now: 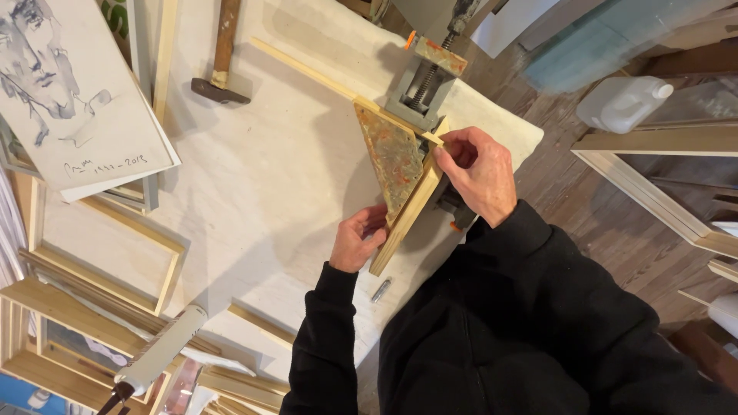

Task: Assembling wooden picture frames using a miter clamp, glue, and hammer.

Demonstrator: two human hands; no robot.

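The left hand [357,240] fingers hold a wood strip [406,217] on the bench [254,192]. The right hand [478,173] fingers pinch its top, beside a corner clamp [393,154].

I see a corner clamp [393,157] mottled in rust-orange and green over grey, gripping pale wood strips [406,219]. My sleeves are black. The table cover [261,177] looks off-white, the hammer [221,61] brown-handled with a dark head, the jug [624,102] white.
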